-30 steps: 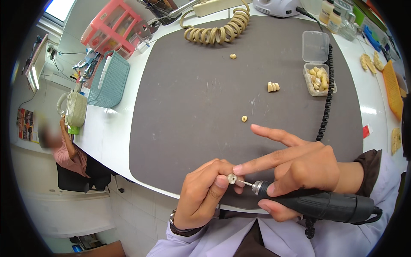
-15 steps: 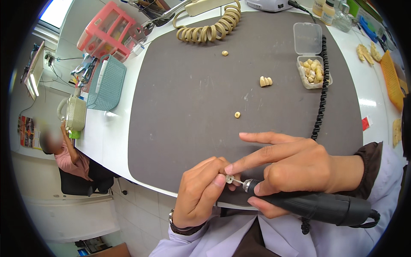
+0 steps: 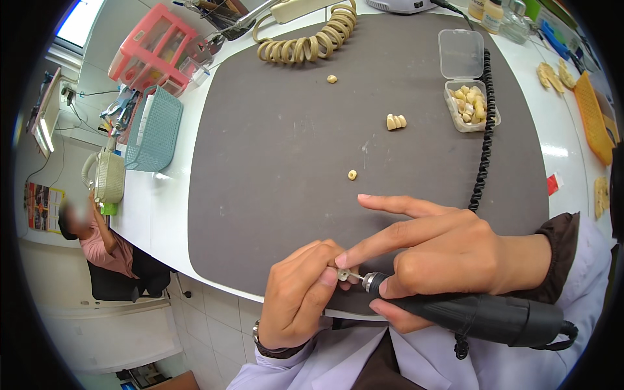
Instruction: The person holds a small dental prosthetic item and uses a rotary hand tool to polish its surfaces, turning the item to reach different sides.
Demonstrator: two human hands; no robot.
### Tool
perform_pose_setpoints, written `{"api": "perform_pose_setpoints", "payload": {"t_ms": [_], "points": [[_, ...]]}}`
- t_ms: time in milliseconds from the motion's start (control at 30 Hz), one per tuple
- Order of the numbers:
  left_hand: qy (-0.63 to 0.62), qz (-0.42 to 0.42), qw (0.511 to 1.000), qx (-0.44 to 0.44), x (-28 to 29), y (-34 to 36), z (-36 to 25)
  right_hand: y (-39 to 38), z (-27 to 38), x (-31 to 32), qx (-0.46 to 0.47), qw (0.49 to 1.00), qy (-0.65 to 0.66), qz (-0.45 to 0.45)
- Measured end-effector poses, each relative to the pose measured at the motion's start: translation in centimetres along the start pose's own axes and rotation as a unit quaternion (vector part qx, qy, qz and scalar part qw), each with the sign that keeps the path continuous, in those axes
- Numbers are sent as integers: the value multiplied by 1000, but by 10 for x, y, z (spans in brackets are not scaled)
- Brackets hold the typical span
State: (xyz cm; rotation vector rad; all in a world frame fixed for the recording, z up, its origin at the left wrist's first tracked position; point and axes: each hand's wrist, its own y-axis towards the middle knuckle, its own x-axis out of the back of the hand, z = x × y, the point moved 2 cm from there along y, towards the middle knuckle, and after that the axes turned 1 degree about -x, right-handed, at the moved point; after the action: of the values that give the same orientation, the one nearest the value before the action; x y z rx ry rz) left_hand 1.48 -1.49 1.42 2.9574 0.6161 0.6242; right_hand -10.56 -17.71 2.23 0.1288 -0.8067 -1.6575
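Observation:
Near the mat's front edge, my left hand (image 3: pixel 298 296) is closed, pinching a small whitish tooth crown (image 3: pixel 343 275) between thumb and fingers. A hollow or hole shows in the crown's side. My right hand (image 3: pixel 448 250) is wrapped around a black rotary handpiece (image 3: pixel 478 316), which lies nearly level with its collar toward the left. From the collar a thin metal bur (image 3: pixel 355 276) reaches to the crown; whether it touches is too small to tell. One right fingertip rests by the left fingers at the crown, while another finger stretches out over the mat.
On the grey mat (image 3: pixel 260 156) lie two single tooth crowns (image 3: pixel 332 79) and a joined row of teeth (image 3: pixel 396 121). An open clear box (image 3: pixel 447 97) holds several crowns, beside a black coiled cord (image 3: pixel 482 162). A blue basket (image 3: pixel 156 136) stands left; a seated person (image 3: pixel 104 240) is beyond.
The view has shifted slightly, so the mat and its things sit a little further left. Both hands keep their hold on the crown and handpiece, with hardly any movement between them.

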Motion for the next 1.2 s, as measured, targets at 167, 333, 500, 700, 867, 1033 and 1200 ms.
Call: {"api": "perform_pose_setpoints", "payload": {"t_ms": [167, 333, 500, 700, 867, 1033, 1200], "points": [[-4, -3, 1000, -7, -2, 2, 1, -1, -2, -2, 0, 1000, -4, -14], [2, -2, 1000, -3, 0, 1, -3, 0, -1, -2, 6, 1000, -4, -16], [-6, -4, 1000, -8, -2, 2, 0, -2, -2, -2, 3, 1000, -5, -10], [-1, -3, 1000, -12, -2, 1, 0, -1, -3, -2, 4, 1000, -1, -11], [-1, -5, 1000, -11, -2, 1, 1, -1, -2, -1, 9, 1000, 1, -9], [2, -13, 1000, -8, -2, 1, -2, 0, -1, -1, 13, 1000, 3, -13], [2, -7, 1000, -4, -3, 2, -1, -2, -3, -1, 8, 1000, 4, -10]]}}
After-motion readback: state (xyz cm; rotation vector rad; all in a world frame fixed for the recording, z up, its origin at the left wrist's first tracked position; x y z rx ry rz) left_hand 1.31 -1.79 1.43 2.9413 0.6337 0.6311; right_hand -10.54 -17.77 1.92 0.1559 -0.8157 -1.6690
